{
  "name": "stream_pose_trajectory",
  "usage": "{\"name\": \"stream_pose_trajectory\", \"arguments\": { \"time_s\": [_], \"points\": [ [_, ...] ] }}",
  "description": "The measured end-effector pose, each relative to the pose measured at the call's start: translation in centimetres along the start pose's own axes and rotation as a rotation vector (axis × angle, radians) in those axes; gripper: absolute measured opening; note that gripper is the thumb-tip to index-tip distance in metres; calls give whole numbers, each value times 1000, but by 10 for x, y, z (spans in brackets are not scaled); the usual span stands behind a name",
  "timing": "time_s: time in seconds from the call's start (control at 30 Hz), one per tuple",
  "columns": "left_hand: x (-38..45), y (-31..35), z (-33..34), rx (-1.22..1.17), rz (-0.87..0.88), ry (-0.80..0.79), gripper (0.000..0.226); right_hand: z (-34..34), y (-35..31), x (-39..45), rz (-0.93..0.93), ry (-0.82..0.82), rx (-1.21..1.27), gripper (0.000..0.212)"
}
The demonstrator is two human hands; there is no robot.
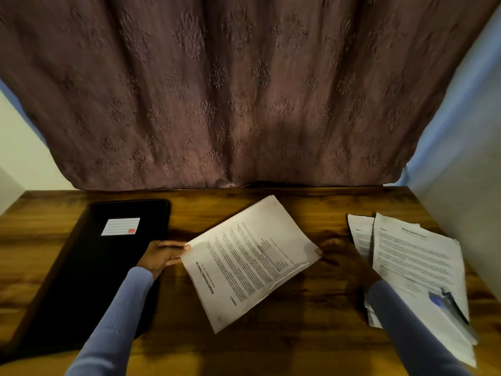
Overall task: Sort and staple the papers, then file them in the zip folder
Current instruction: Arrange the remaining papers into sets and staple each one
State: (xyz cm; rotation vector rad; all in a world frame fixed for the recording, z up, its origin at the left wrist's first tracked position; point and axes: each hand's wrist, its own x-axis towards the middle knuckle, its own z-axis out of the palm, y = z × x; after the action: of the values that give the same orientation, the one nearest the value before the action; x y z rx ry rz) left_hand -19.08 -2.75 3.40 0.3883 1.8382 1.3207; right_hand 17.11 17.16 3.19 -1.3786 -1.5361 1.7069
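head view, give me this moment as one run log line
left hand: holds paper set | right hand: holds same set | stapler: on loose pile | zip folder: flat, left

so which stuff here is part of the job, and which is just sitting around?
Job:
- sheaf, pinched at its edges by left hand and right hand
- paper pile at right
- stapler on that pile
- black folder at left

Sitting around:
- curtain
- table, only the work surface
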Motion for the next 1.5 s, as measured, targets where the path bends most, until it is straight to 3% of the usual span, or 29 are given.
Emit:
{"name": "stream_pose_trajectory", "arguments": {
  "time_s": [0.1,0.23,0.33,0.43,0.57,0.8,0.93,1.27,1.37,1.5],
  "points": [
    [1,-1,1,-4,-13,7,28,2,-3,1,35,-70,-39,21],
    [1,-2,1,-6,-24,9,27,-1,-4,0,63,-95,-26,11],
    [1,-4,2,-15,-38,6,23,3,-2,1,-2,-76,-13,44],
    [1,-3,3,-19,-44,8,26,3,-2,1,60,-54,32,28],
    [1,-1,3,-15,-45,15,27,1,2,10,232,-53,-16,52],
    [1,2,9,-6,-33,40,29,5,0,4,287,-27,90,13],
    [2,2,9,-3,-44,67,29,5,5,1,330,-51,89,19],
    [-2,-4,35,20,13,181,37,19,17,-13,349,164,236,25],
    [-14,-5,45,153,73,234,46,23,24,-18,309,207,279,32],
    [-58,-23,57,294,165,394,32,26,28,-21,260,273,244,31]
  ]
}}
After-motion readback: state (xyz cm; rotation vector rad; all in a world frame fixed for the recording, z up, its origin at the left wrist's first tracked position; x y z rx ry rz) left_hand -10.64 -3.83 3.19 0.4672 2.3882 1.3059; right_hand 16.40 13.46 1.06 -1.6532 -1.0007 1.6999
